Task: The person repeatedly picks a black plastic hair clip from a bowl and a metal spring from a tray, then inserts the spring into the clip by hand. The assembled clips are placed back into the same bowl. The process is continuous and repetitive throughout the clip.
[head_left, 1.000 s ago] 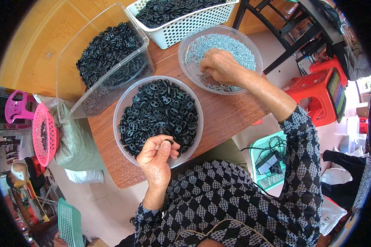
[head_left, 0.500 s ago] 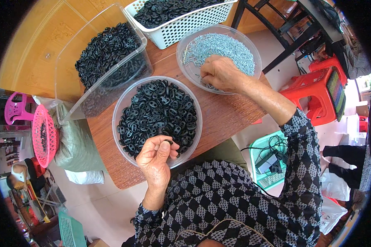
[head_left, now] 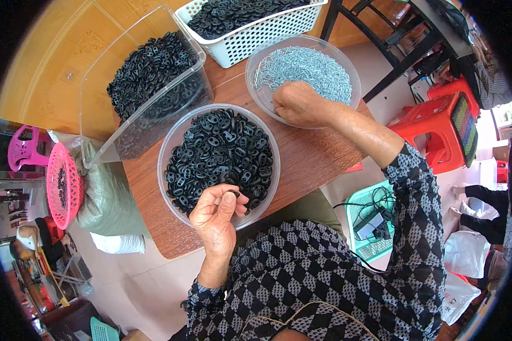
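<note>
My left hand (head_left: 215, 220) pinches a small black plastic piece (head_left: 234, 194) between thumb and fingers, over the near edge of a round clear tub (head_left: 277, 156). Many black pieces with two holes (head_left: 213, 149) fill that tub. My right hand (head_left: 301, 103) is at the near left side of a second round clear tub (head_left: 356, 84), which holds loose silvery screws (head_left: 313, 67). Its fingers are curled together and their tips are hidden, so what they hold does not show.
The wooden table (head_left: 307, 152) also bears a clear rectangular bin (head_left: 170, 94) and a white perforated basket (head_left: 256, 46), both with black pieces. Right of the table stand a red stool (head_left: 418, 126) and a green basket (head_left: 355, 199) with cables. A pink basket (head_left: 56, 196) is at the left.
My right hand has shifted slightly toward the near left edge of the screw tub, fingers still curled. The left hand keeps its pinch on the black piece, almost unmoved.
</note>
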Demonstrator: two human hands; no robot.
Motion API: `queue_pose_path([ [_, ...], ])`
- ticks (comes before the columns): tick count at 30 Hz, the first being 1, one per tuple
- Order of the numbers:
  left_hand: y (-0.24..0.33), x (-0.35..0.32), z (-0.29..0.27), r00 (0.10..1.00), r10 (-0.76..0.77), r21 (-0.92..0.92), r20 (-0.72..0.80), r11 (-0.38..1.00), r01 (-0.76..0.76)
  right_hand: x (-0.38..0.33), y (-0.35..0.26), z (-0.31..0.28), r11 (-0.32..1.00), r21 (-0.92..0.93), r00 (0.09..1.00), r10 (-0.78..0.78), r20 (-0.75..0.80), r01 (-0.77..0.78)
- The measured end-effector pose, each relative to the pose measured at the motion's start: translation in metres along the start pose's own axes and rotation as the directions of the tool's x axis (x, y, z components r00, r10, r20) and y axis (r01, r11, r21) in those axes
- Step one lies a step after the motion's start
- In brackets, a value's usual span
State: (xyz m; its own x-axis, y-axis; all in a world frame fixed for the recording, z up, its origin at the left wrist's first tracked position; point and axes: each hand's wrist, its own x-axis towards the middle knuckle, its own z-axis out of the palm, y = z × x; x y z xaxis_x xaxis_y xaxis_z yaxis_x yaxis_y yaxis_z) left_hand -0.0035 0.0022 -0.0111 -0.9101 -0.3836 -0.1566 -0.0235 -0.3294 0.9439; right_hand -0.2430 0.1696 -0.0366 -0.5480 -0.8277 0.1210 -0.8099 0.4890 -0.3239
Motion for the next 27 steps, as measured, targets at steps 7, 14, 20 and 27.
queue_pose_path([
  [7,-0.002,0.001,-0.002,1.000,0.006,0.024,0.001,1.000,-0.006,0.000,0.002,-0.004,0.990,0.043,0.990,0.131,0.048,-0.133],
  [14,-0.003,0.001,-0.004,0.999,0.018,0.012,0.046,1.000,-0.019,0.000,0.000,-0.005,0.990,-0.055,0.985,0.137,0.102,-0.132],
  [20,-0.001,0.001,-0.001,1.000,-0.004,0.009,0.005,1.000,0.003,0.002,0.001,0.004,0.993,-0.098,0.990,-0.071,-0.120,0.059],
  [27,-0.001,0.001,0.000,1.000,-0.001,0.005,-0.001,1.000,0.001,0.001,0.000,-0.001,0.998,0.020,0.995,0.058,-0.080,-0.057],
])
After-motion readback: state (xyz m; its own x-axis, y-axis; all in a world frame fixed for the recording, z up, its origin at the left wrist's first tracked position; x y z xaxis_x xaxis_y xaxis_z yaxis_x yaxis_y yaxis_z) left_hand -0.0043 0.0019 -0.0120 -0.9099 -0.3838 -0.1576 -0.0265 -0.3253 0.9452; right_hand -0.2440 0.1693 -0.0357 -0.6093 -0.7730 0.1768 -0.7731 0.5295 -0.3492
